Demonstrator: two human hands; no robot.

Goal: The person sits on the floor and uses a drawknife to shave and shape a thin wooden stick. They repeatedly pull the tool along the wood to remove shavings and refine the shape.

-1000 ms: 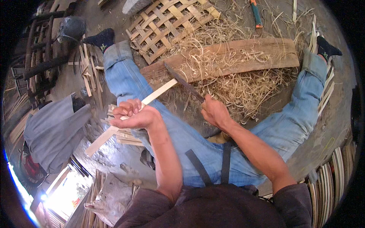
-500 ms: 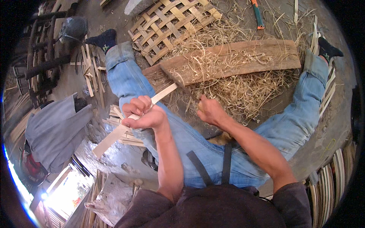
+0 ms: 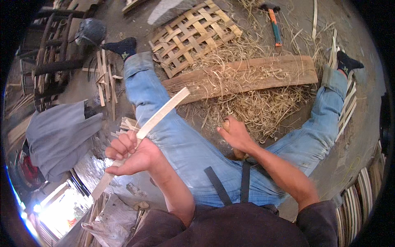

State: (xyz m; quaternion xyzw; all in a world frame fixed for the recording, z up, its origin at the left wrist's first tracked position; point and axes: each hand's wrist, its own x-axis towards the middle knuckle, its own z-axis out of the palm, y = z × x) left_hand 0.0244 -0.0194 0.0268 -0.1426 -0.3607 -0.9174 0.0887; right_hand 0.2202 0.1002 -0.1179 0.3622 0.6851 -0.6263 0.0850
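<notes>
A pale, flat bamboo strip point(image 3: 162, 112) slants up across my left thigh. My left hand point(image 3: 132, 155) is closed around its lower part, and the strip's short end sticks out below the fist. To the right, my right hand point(image 3: 236, 135) is closed on the wooden handle of a knife point(image 3: 226, 124) in front of my lap. Its dark blade, plain half a second ago, is hard to make out now. Strip and knife are apart. Beyond my hands lies a wooden board point(image 3: 263, 74) strewn with thin curled shavings point(image 3: 269, 113).
A woven strip panel point(image 3: 197, 35) lies past the board, near a grey stone point(image 3: 168, 10). A hammer point(image 3: 275, 29) rests at the far right. Split strips point(image 3: 347, 107) lie beyond my right leg. A grey cloth point(image 3: 61, 138) hangs at the left.
My left hand has drawn the strip back, down and left, so its upper end has left the knife blade. My right hand stays near its place, and the view has shifted slightly.
</notes>
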